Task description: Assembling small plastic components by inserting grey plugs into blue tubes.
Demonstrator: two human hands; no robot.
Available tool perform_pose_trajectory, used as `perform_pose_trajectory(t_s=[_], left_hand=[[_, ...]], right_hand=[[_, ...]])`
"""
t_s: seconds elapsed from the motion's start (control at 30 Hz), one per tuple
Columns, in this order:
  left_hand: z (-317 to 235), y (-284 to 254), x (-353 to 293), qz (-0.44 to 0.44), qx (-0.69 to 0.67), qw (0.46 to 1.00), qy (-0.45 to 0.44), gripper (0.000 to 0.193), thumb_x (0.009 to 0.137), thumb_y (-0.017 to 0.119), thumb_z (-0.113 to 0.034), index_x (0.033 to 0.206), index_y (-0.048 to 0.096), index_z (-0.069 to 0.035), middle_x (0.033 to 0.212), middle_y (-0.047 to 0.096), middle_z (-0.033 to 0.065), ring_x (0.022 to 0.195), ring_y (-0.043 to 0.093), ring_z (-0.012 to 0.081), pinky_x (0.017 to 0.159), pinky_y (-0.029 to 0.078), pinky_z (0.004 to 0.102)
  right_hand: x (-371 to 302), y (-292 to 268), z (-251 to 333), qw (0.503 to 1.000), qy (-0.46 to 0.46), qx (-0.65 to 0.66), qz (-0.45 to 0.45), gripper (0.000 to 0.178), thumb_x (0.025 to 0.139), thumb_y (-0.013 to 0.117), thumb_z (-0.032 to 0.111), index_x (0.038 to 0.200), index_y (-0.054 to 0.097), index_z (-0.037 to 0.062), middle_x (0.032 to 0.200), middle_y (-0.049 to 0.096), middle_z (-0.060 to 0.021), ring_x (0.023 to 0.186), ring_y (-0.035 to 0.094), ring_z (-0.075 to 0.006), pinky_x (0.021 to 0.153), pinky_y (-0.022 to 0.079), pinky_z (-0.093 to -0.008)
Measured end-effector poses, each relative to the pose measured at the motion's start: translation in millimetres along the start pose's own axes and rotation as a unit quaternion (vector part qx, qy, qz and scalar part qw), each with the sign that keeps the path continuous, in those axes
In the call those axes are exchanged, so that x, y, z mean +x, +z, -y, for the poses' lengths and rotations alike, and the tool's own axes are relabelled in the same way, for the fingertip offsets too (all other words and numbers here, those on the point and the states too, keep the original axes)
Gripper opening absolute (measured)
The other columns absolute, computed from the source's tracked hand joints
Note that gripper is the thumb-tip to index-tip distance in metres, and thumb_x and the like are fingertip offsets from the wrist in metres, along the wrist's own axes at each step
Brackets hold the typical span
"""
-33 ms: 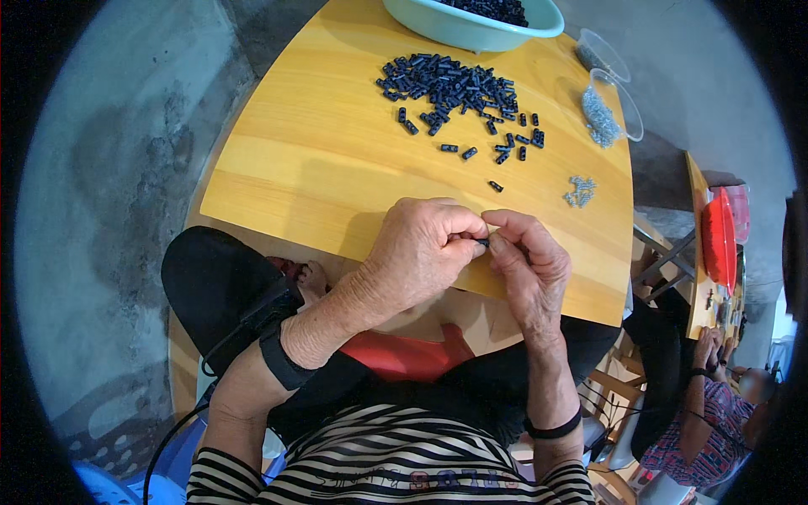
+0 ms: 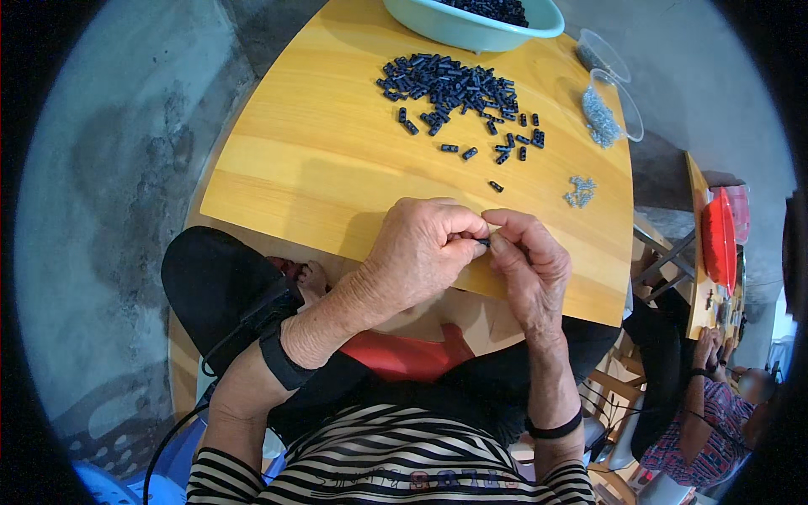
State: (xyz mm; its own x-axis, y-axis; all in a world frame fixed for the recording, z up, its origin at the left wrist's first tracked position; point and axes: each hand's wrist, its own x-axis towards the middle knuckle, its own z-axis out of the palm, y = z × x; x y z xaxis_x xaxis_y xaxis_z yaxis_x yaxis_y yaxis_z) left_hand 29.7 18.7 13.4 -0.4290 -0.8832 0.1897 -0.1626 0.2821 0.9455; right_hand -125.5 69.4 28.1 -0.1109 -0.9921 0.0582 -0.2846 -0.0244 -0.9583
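No visible shift, left hand [image 2: 417, 252] and right hand [image 2: 537, 268] pinched on black piece [image 2: 483, 241], dark pile [image 2: 450, 84], turquoise basin [image 2: 471, 38] beyond

Over the near edge of the surface [image 2: 295, 185], the left hand [image 2: 421, 248] and right hand [image 2: 537, 265] nearly meet, thumbs [image 2: 463, 251] and forefingers [image 2: 515, 223] drawn close together.
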Motion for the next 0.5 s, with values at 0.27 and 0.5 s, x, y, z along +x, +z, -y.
perform_pose_trajectory(t_s=[0.27,0.5], left_hand=[[-3.2,-6.0,2.5,0.031,-0.142,0.985,-0.092,0.012,0.080,0.069,-0.001,0.091,0.069,0.002,0.080,0.068,0.0013,0.071,0.060,0.0047,0.063,0.050,0.0201],[-5.5,-3.7,1.3,0.037,-0.163,0.981,-0.095,0.012,0.080,0.071,-0.002,0.091,0.068,0.002,0.079,0.067,0.0011,0.071,0.059,0.0047,0.063,0.050,0.0203]], right_hand=[[2.6,-8.4,-0.4,0.976,0.077,0.195,0.050,0.024,0.093,0.057,0.016,0.110,0.062,-0.0005,0.082,0.063,-0.0015,0.067,0.054,-0.0068,0.063,0.046,-0.0223],[3.3,-7.9,0.8,0.964,0.123,0.234,0.041,0.021,0.091,0.060,0.013,0.107,0.062,-0.0008,0.084,0.064,-0.0026,0.065,0.054,-0.0071,0.061,0.046,-0.0216]])
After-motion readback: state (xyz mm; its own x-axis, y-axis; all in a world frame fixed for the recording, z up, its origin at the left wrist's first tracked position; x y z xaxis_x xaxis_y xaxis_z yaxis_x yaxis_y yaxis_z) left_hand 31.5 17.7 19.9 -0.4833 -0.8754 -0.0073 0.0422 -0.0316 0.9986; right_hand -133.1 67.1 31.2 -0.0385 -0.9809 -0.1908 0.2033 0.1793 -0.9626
